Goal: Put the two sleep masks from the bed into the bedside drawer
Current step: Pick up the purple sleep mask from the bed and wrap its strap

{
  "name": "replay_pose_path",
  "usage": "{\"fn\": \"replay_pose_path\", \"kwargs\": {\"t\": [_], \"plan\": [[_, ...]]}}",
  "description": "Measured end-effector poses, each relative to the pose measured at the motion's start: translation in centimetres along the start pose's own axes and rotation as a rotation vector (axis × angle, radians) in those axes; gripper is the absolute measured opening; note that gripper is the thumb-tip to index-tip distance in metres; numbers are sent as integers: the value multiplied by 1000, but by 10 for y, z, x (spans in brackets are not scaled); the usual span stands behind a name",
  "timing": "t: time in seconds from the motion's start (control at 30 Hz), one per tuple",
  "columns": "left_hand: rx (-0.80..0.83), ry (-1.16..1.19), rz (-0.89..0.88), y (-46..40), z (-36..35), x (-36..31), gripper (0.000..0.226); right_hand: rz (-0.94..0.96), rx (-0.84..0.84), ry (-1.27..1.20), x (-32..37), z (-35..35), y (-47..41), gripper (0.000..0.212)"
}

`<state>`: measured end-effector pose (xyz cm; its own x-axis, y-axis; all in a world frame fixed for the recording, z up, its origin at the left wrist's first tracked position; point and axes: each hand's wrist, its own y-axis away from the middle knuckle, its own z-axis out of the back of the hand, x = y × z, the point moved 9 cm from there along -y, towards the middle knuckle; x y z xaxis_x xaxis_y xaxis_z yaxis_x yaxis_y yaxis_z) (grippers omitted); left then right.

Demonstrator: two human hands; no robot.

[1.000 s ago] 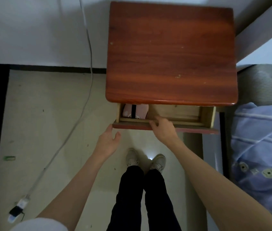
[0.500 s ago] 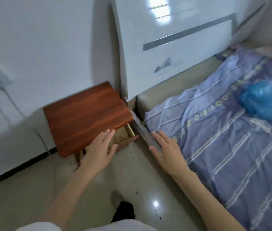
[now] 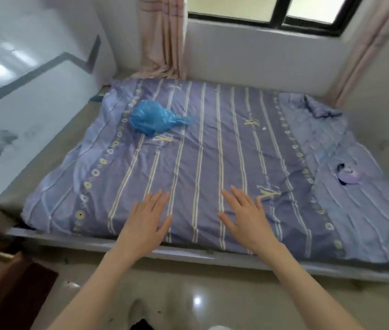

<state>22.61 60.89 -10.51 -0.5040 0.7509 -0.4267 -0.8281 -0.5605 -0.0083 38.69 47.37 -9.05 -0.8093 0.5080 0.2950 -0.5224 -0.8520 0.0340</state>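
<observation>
Hands first: left hand [image 3: 146,220] and right hand [image 3: 243,216] both flat and spread out, holding nothing, hovering over the near edge of the bed [image 3: 188,254]. Bedside table [image 3: 3,279] pokes in at bottom left, bare floor in between. Lots of free striped blanket [image 3: 212,151] ahead. Sleep mask [image 3: 348,177], lilac with dark trim, sits far right on the blanket. Blue plastic bag [image 3: 155,119] farther back left. Yellow print on the blanket is unreadable
</observation>
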Motion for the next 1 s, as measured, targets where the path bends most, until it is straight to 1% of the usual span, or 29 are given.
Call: {"fn": "replay_pose_path", "kwargs": {"t": [0.13,0.23,0.37,0.5,0.7,0.83,0.9,0.97,1.0], "plan": [[64,-41,-212,-56,-46,-113,57,-201,-90,6,-120,42,49,61],[122,-59,-338,-92,-84,-186,56,-336,-144,-3,-199,60,81,61],[193,-58,-440,-138,-141,-271,55,-488,-218,-34,-296,79,109,60],[267,-28,-518,-188,-203,-352,54,-587,-236,-22,-395,96,113,57],[359,-6,-535,-267,-274,-458,53,-649,-205,-33,-525,131,97,57],[432,-7,-548,-305,-319,-506,52,-684,-188,-49,-601,145,90,56],[466,4,-516,-323,-346,-522,52,-679,-177,-74,-636,142,82,55],[491,49,-451,-343,-374,-539,51,-672,-169,-92,-675,134,70,55],[499,86,-412,-353,-388,-548,50,-667,-138,-97,-695,128,63,56]]}}
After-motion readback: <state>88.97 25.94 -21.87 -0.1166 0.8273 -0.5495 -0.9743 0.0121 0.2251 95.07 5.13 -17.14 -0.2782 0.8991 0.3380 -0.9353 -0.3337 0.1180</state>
